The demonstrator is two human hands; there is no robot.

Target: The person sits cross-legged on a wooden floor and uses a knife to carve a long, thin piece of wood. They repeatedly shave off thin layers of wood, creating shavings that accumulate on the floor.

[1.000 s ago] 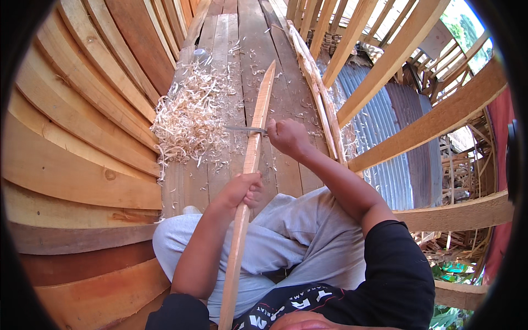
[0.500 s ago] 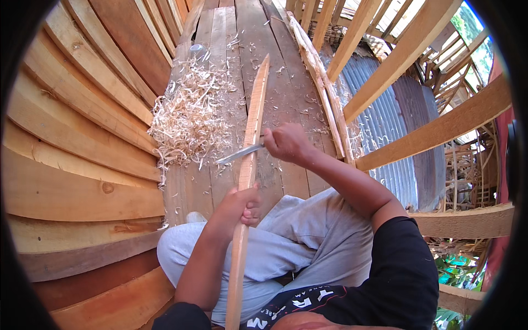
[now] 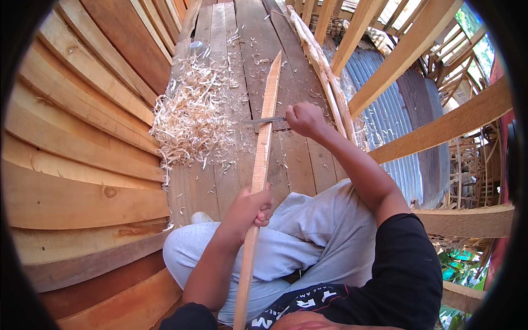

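Observation:
A long, pale wooden strip [image 3: 262, 157] with a pointed far end slants up from my lap over the plank floor. My left hand [image 3: 254, 208] is wrapped round it at about its middle, near my knees. In my right hand [image 3: 306, 119], closed in a fist to the right of the strip, is a knife [image 3: 266, 120]. Its handle is mostly hidden in the fist. The thin metal blade lies across the upper part of the strip and points left.
Curled wood shavings [image 3: 192, 118] are heaped on the plank floor [image 3: 225, 190], left of the strip. A plank wall [image 3: 82, 190] rises on my left. Rough poles [image 3: 319, 66] and slanting wooden rails [image 3: 440, 124] line the right, with corrugated metal sheets [image 3: 385, 110] beyond. A small clear cup [image 3: 197, 48] stands past the shavings.
My right hand and the knife have moved farther up the strip, away from me and to the right. The strip and my left hand have shifted slightly right in the picture.

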